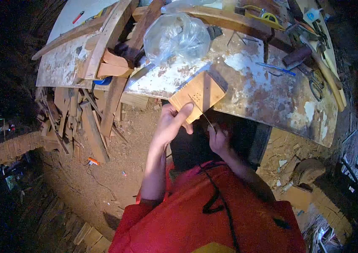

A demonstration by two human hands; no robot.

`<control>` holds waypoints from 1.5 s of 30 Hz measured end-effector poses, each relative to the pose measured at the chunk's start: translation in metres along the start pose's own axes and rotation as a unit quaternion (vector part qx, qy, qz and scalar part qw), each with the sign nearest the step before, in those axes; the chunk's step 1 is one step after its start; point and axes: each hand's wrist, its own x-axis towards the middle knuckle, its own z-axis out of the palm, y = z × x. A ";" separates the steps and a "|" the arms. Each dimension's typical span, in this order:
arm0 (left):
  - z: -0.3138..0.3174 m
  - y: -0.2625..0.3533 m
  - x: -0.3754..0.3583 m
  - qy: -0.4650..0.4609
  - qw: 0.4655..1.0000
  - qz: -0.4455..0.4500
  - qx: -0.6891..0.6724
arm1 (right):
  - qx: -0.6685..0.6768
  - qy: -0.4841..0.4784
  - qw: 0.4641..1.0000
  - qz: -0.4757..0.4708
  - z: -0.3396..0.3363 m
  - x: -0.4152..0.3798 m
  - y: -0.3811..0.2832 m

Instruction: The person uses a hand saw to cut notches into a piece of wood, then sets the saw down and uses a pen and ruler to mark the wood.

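Observation:
My left hand (174, 122) grips a pale rectangular wooden block (210, 93) at its lower left corner, with the thumb across its face. A cluster of small dark holes marks the middle of that face. My right hand (219, 138) is closed on a thin, rod-like metal tool (204, 116). The tool slants up to the left, over the block's face beside my left thumb and close to the holes. Its handle end is hidden in my fingers. The block's far side overlaps the front edge of the worn workbench (246, 95) in this view.
A clear plastic bag (177, 38) sits on the bench beyond the block. Wooden beams (109, 40) lie at the left and back. Scissors (316, 85), a blue pen (276, 68) and a mallet (297, 57) lie at right. Scrap wood (92, 130) leans below the bench's left end.

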 end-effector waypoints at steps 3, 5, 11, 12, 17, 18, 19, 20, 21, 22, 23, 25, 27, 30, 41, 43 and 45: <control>0.000 -0.007 -0.005 -0.007 1.000 -0.011 -0.003 | 0.036 -0.032 0.999 -0.012 -0.042 0.028 -0.042; -0.008 -0.015 -0.001 -0.016 1.000 -0.005 -0.013 | 0.121 0.005 0.992 -0.023 -0.041 0.037 -0.040; 0.000 -0.005 0.001 0.007 1.000 0.007 -0.015 | -0.026 0.038 0.996 -0.082 -0.028 0.019 -0.018; -0.001 -0.009 -0.001 0.001 1.000 0.000 -0.014 | -0.053 0.019 0.993 -0.105 -0.042 0.026 -0.034; -0.002 -0.001 -0.004 0.001 1.000 -0.006 0.024 | 0.024 0.104 0.994 -0.016 0.008 -0.007 0.003; -0.001 -0.002 -0.003 0.008 1.000 -0.004 0.022 | 0.036 0.059 0.997 0.015 -0.001 0.004 -0.003; 0.000 -0.005 -0.001 0.017 1.000 -0.005 0.018 | 0.047 0.010 0.998 0.046 -0.019 0.017 -0.019; -0.001 -0.008 -0.001 0.008 1.000 0.002 0.015 | 0.059 -0.047 0.994 0.085 -0.033 0.019 -0.031; -0.002 -0.009 -0.001 0.000 1.000 0.002 0.012 | -0.006 -0.080 0.996 0.042 -0.038 0.019 -0.035; -0.003 -0.009 -0.002 -0.009 1.000 0.011 0.011 | -0.069 -0.108 0.992 -0.010 -0.041 0.025 -0.036; -0.003 -0.007 -0.002 -0.013 1.000 0.010 0.014 | 0.035 -0.137 0.989 0.034 -0.046 0.031 -0.038; -0.001 0.000 -0.005 -0.003 1.000 0.006 0.027 | 0.037 0.041 0.998 0.017 -0.009 0.012 -0.027; 0.002 0.003 -0.003 0.014 1.000 0.004 0.010 | 0.097 0.034 0.993 0.058 -0.015 0.005 -0.035; -0.002 -0.005 -0.003 0.004 1.000 -0.010 0.025 | 0.049 -0.071 0.995 0.056 -0.035 0.023 -0.039; -0.001 0.001 -0.005 -0.007 0.999 -0.003 0.042 | 0.063 -0.056 0.994 0.073 -0.019 0.012 -0.001; -0.004 0.001 -0.003 -0.018 0.999 -0.015 0.031 | 0.077 -0.019 0.994 0.075 0.005 0.000 0.022; -0.004 0.004 -0.003 -0.017 0.999 -0.013 0.029 | 0.106 -0.021 0.988 0.110 0.000 0.005 0.004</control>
